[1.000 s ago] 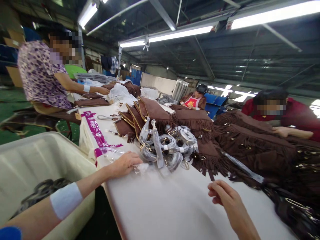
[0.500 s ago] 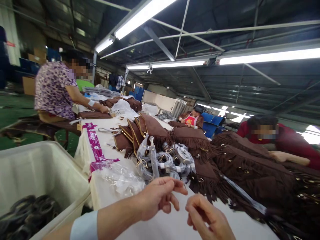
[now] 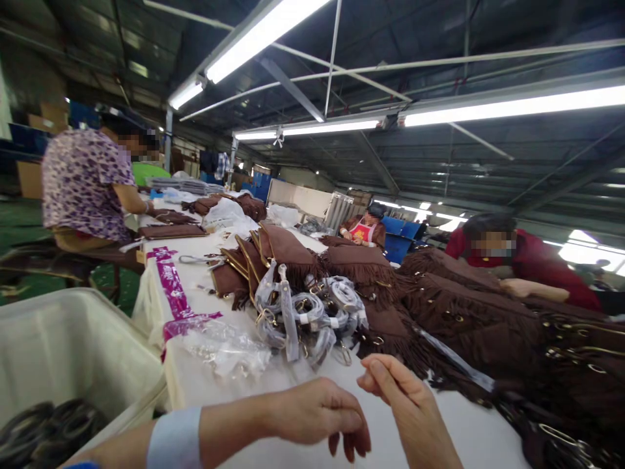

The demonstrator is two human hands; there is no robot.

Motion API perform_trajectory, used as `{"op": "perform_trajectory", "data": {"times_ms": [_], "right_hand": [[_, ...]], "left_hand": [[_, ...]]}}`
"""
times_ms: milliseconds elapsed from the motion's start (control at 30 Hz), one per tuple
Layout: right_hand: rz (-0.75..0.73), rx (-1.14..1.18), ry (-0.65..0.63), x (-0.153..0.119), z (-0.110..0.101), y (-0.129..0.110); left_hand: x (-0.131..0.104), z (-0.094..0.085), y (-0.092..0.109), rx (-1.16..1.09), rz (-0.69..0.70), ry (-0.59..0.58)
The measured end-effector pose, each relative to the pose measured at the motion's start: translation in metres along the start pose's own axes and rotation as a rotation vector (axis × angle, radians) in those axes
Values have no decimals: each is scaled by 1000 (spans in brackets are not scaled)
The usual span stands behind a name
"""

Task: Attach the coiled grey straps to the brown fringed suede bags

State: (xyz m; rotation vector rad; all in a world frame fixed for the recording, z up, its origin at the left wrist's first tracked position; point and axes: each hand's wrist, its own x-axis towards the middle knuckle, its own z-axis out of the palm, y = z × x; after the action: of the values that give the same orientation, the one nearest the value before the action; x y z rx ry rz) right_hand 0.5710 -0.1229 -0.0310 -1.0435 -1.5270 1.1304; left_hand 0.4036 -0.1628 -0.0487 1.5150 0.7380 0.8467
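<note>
My left hand (image 3: 327,413) hangs over the white table (image 3: 385,430), its fingers curled loosely downward and somewhat apart, with nothing visible in them. Just right of it, my right hand (image 3: 400,391) has thumb and fingertips pinched together; anything between them is too small to make out. Beyond both hands lies a heap of plastic-wrapped straps (image 3: 336,299) with metal clasps. Brown fringed bags (image 3: 288,251) with gold zippers are stacked behind the straps, and more brown fringed pieces (image 3: 463,319) pile up on the right.
A pale bin (image 3: 73,326) with dark coiled straps (image 3: 49,430) stands at the lower left. Clear plastic bags (image 3: 219,345) lie near the table's left edge beside purple tape (image 3: 170,286). Three people sit or lean around the table.
My left hand has turned palm-down and its fingers now droop. My right hand has risen slightly and its fingertips have come together. The view has shifted a little to the right.
</note>
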Motion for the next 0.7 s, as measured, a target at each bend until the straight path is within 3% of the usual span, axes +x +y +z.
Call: {"op": "perform_trajectory", "data": {"times_ms": [67, 133, 233, 333, 533, 633, 700], "right_hand": [[32, 111, -3, -1, -2, -2], [67, 227, -16, 0, -2, -1], [104, 312, 66, 4, 4, 6], [120, 262, 130, 6, 8, 11], [45, 217, 56, 3, 5, 4], [-13, 239, 84, 3, 1, 0], [-39, 197, 127, 4, -4, -2]], "left_hand": [[8, -16, 5, -22, 45, 82], [16, -31, 11, -64, 89, 237], [26, -36, 11, -140, 132, 338], [32, -26, 3, -155, 180, 362], [31, -1, -20, -92, 127, 310], [27, -6, -19, 58, 116, 237], [26, -23, -15, 358, 189, 311]]}}
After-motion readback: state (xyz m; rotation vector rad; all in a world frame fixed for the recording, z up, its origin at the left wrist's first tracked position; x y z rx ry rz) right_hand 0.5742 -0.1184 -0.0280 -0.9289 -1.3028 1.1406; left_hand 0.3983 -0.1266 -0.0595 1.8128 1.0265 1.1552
